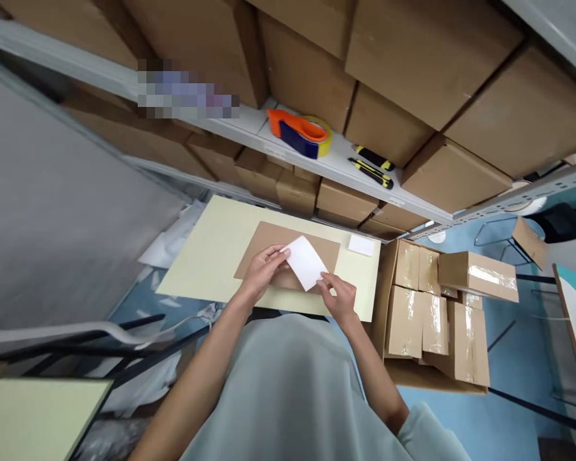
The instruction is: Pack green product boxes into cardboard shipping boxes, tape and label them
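Between my two hands is a small white card (306, 262), tilted and held over the table. My left hand (263, 272) pinches its upper left corner with thumb and fingers. At its lower right corner, the fingers of my right hand (336, 294) are closed on the edge. Beneath the card, a flat brown cardboard sheet (254, 253) lies on the pale yellow table (201, 256), partly covered by my hands. A small stack of white cards (361, 245) rests near the table's back right corner.
Right of the table stands a large open carton (388, 301) with several taped boxes (406, 320). On the shelf (336, 160) above are an orange and blue tape dispenser (300, 132) and two utility knives (372, 171). Brown boxes (413, 57) fill the shelves. A grey wall (67, 166) is at left.
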Demonstrator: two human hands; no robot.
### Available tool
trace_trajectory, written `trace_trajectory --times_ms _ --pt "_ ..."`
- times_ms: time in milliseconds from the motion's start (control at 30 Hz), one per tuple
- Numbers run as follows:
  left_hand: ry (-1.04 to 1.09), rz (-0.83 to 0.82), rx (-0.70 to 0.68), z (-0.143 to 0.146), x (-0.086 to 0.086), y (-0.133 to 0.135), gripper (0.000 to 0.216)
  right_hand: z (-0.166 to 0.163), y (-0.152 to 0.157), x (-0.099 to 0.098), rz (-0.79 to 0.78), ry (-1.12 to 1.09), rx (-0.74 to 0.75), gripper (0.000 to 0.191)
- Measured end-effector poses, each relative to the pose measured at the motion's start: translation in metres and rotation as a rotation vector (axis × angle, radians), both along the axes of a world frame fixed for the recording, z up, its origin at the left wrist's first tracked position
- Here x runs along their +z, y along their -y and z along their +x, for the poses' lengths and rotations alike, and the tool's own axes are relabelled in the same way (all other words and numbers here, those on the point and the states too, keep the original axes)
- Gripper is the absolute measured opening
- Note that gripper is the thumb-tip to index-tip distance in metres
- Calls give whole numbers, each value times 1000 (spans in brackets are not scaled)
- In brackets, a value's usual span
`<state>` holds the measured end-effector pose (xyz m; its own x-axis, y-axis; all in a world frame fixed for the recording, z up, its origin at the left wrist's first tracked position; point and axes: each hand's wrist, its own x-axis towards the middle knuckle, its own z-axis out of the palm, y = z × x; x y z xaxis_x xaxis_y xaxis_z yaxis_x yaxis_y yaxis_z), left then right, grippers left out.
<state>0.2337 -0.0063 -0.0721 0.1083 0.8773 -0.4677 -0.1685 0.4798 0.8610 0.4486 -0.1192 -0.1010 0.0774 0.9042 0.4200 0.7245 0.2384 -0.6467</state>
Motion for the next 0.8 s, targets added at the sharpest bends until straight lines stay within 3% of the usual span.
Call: trace_trajectory --times_ms 200,433,600,733,800 --pt "-93 0 -174 -58 9 23 75 -21 -28 28 -90 -275 -9 28" --pt "-75 -13 -463 -83 17 45 86 -46 -60 35 -399 -499 45 34" --pt "-139 121 -379 -95 18 31 81 -65 -63 47 -435 -459 72 27" --pt "-113 144 -450 -93 20 11 77 -83 -66 61 -445 -400 130 27" --pt "-73 141 -431 -90 21 3 77 -92 -70 65 -422 -466 87 34"
